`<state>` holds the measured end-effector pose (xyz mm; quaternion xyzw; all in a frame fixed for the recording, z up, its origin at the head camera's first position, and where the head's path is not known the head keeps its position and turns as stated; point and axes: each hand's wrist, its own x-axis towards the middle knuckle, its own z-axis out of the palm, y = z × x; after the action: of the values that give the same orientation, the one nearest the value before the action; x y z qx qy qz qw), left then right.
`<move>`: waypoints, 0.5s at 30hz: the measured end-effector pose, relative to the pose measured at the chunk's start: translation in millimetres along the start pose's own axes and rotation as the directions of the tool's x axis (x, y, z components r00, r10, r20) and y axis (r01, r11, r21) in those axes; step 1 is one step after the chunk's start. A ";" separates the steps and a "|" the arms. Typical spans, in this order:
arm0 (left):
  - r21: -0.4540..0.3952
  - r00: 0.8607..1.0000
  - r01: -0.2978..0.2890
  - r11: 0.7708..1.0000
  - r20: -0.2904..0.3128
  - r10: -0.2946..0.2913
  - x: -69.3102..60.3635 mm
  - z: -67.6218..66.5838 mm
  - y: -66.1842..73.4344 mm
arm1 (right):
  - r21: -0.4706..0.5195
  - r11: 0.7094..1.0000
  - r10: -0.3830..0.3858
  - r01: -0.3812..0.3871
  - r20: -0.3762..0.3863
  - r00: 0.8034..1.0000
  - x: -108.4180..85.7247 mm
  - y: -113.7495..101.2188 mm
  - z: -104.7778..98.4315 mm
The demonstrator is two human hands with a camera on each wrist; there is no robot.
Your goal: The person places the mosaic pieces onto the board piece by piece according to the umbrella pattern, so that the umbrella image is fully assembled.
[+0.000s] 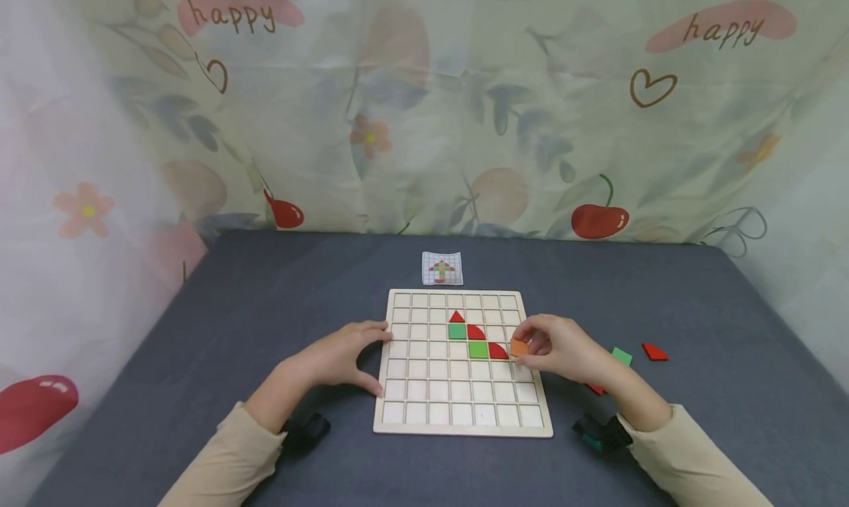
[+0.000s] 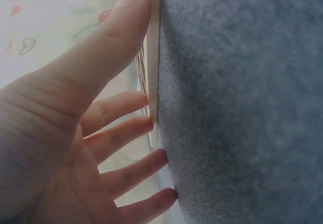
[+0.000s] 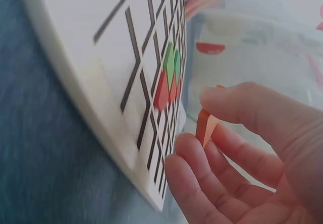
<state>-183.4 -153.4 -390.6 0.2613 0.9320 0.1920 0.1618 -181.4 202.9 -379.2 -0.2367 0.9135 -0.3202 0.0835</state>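
A pale grid board (image 1: 406,414) lies on the dark cloth, holding a red triangle (image 1: 456,317), two green squares (image 1: 457,331) and two red quarter-round pieces (image 1: 475,332). My left hand (image 1: 341,354) touches the board's left edge with thumb and fingertips, fingers fairly straight; the left wrist view shows the thumb (image 2: 118,37) against the rim. Between thumb and fingers, my right hand (image 1: 560,347) pinches an orange piece (image 1: 519,348) at the board's right side. In the right wrist view that piece (image 3: 205,126) is held tilted beside the grid.
A small card with a coloured pattern (image 1: 442,269) lies behind the board. Right of the board are a green piece (image 1: 621,356), a red piece (image 1: 654,352) and another red piece (image 1: 596,389) partly hidden by my right forearm. A patterned curtain (image 1: 411,124) hangs behind.
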 end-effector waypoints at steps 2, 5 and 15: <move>-0.006 1.000 0.005 1.000 0.002 -0.005 -0.1 0.0 0.5 | 0.007 1.000 -0.006 0.006 0.000 1.000 2.9 -2.7 3.2; -0.018 1.000 0.011 1.000 0.005 -0.011 0.1 -0.1 1.3 | 0.024 1.000 -0.013 0.013 -0.004 1.000 7.4 -6.5 8.1; -0.022 1.000 0.017 1.000 0.009 -0.016 0.5 -0.2 2.6 | 0.012 0.996 -0.086 0.086 0.013 0.996 23.9 -23.3 23.6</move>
<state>-182.8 -151.1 -389.3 0.2526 0.9313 0.1998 0.1702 -186.3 162.5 -383.1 -0.2775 0.8999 -0.3273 0.0770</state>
